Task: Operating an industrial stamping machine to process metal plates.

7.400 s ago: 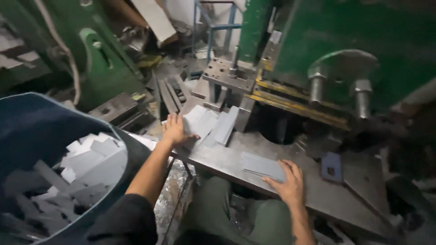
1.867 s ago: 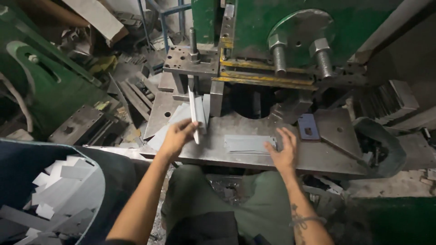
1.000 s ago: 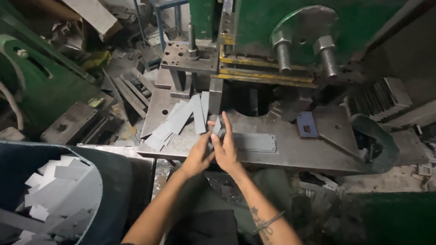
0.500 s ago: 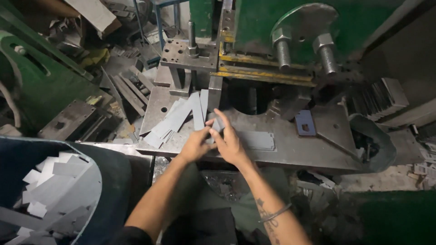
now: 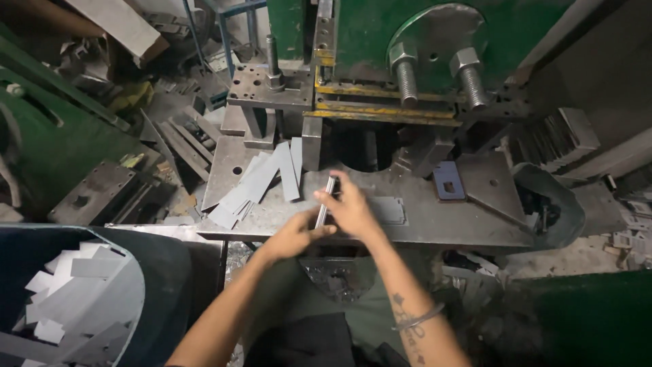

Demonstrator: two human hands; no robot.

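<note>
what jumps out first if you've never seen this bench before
Both hands, left hand and right hand, meet at the middle of the steel press table, gripping a thin stack of metal strips on edge. Behind looms a green press; a bin of grey offcuts sits lower left.

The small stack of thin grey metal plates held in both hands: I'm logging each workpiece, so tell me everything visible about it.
The small stack of thin grey metal plates shows edge-on as a narrow bright strip, several flat sheets squared together; how many cannot be told. It looks like bare sheet steel, dull grey. It stands on edge, tilted slightly, above the steel press table, in front of the dark opening under the green press. The left hand takes its lower end and the right hand wraps its right side, fingers reaching toward its top end.
</note>
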